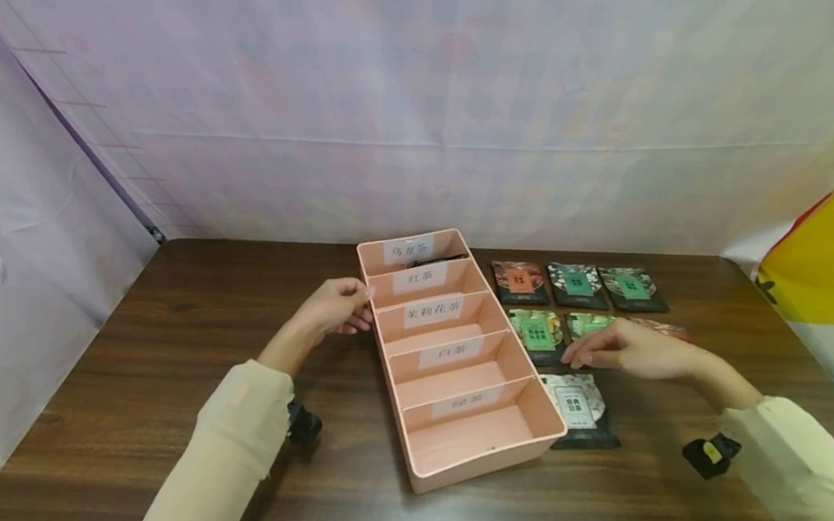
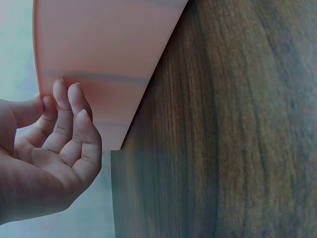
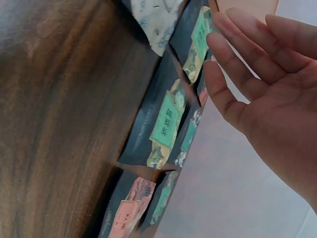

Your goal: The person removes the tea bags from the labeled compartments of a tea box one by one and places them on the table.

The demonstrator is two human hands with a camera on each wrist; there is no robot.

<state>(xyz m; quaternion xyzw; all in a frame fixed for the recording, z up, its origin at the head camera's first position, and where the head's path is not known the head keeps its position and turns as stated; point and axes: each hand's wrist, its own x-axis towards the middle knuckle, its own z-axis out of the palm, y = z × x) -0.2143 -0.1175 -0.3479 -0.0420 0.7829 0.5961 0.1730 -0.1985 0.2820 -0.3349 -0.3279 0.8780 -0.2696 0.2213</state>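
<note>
A pink storage box with several compartments stands on the table, a labelled strip in each. My left hand pinches its left rim between thumb and forefinger; in the left wrist view the other fingers curl loosely beside the wall. My right hand hovers over the tea packets with relaxed fingers and holds nothing. Below it lie a green-labelled packet, another green packet partly covered by the hand, and a pink-red packet. Nearer the front, a white-and-black packet lies against the box's right side.
Along the table's back lie an orange-red packet, a teal-labelled packet and a green one. A dark packet sits in the box's rearmost compartment. Behind the wooden table hangs a pale curtain.
</note>
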